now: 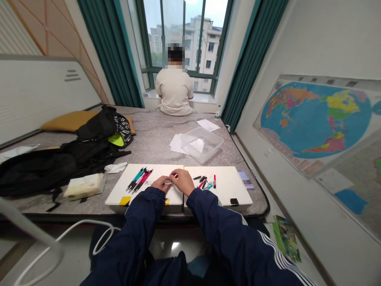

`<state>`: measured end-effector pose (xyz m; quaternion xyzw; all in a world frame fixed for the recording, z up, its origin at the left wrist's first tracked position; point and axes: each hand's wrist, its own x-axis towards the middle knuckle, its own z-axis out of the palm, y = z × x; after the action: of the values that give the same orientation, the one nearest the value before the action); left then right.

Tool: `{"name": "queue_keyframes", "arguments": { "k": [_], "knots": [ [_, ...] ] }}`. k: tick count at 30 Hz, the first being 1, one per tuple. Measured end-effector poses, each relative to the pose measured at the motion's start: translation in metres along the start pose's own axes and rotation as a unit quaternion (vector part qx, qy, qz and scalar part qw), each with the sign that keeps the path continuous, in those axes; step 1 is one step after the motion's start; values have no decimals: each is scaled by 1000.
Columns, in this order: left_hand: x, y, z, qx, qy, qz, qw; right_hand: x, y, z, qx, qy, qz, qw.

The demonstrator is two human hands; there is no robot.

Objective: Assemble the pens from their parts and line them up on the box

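Observation:
My left hand [161, 183] and my right hand [182, 181] meet above the seam between two white boxes. Closed in a pinch, my left hand holds a thin pen part [167, 183], mostly hidden by the fingers. The fingertips of my right hand are pinched together at its upper end; what lies between them is too small to make out. On the left box [119, 190], several pens [139, 179] in blue, black and red lie side by side. Loose short pen pieces [204, 182] in black, red and blue are scattered on the right box [229, 186].
Behind the boxes stand a clear plastic bin [212, 149] and white papers [177, 143]. A tissue pack [85, 186] and black backpack [83, 159] lie left. A person [175, 89] sits by the window, facing away. A bottle [218, 113] stands far right; a white cable [80, 223] hangs lower left.

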<state>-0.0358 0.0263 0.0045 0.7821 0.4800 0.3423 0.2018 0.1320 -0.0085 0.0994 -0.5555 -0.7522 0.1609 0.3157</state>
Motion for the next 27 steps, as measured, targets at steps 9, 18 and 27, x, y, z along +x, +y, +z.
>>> {"name": "queue_keyframes", "arguments": {
  "k": [9, 18, 27],
  "knots": [
    [-6, 26, -8, 7, 64, -113, 991, 5, 58, -86, -115, -80, 20, 990],
    [-6, 23, -7, -23, 106, -121, 987, -5, 135, -127, -265, -198, 97, 939],
    [-6, 31, -9, -22, 105, -136, 985, 6, 143, -106, -236, -251, 60, 937]
  ]
}}
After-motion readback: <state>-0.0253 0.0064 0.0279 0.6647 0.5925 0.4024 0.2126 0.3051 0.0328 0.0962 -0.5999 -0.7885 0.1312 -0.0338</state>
